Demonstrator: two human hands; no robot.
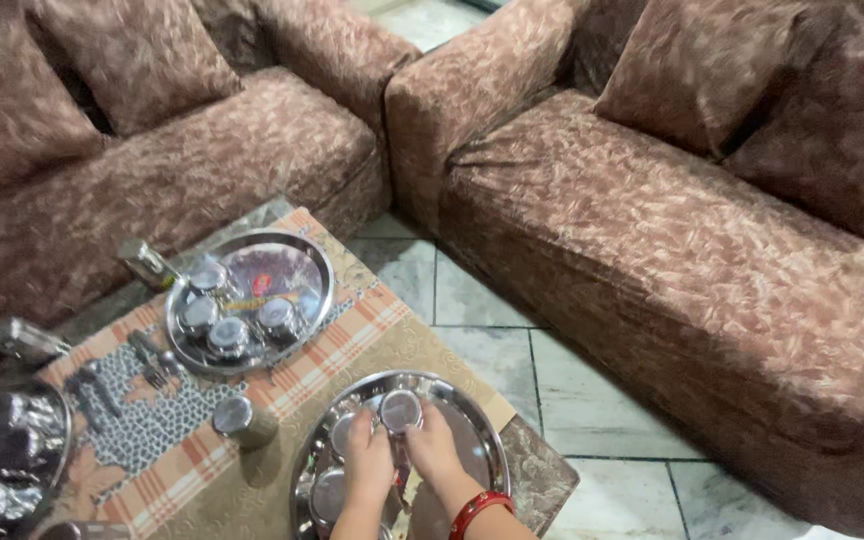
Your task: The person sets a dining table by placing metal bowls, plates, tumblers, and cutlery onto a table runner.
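Observation:
Both my hands rest over the near steel plate [472, 420] on the low table. My left hand [365, 462] and my right hand [434, 447], with a red bangle on its wrist, together hold a small steel bowl [400, 410] at the plate's far side. Two more small bowls [328, 492] sit in the plate to the left of my hands. A second steel plate [302, 262] farther back on the table carries several small bowls and a flat packet.
A steel glass [242, 418] stands between the two plates. Spoons and forks [117, 375] lie on the checked mat. More steel ware [7, 440] sits at the left edge. Brown patterned sofas [672, 230] surround the table on the tiled floor.

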